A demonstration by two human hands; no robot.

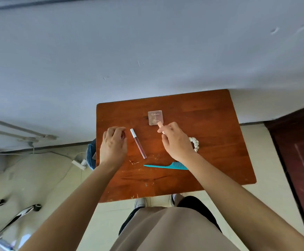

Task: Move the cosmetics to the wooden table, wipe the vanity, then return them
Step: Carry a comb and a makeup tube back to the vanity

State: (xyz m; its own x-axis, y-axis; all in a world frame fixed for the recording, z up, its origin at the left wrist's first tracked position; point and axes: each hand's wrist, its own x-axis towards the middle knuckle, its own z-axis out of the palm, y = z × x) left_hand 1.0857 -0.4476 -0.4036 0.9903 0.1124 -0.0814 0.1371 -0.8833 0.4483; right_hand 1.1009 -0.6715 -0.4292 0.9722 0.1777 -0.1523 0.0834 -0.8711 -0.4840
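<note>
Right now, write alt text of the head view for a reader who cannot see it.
Seen from above, a person's right hand touches a clear square eyeshadow palette with its forefinger on a wooden table, while the left hand is curled beside a lip gloss tube. A teal comb and a white scrunchie also lie on the table.

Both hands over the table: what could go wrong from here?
The gloss lies loose beside the left hand; a nudge could roll it. The right hand touches the palette with one fingertip only, so it may slide, not lift. The right forearm crosses the comb and could sweep it off.
</note>
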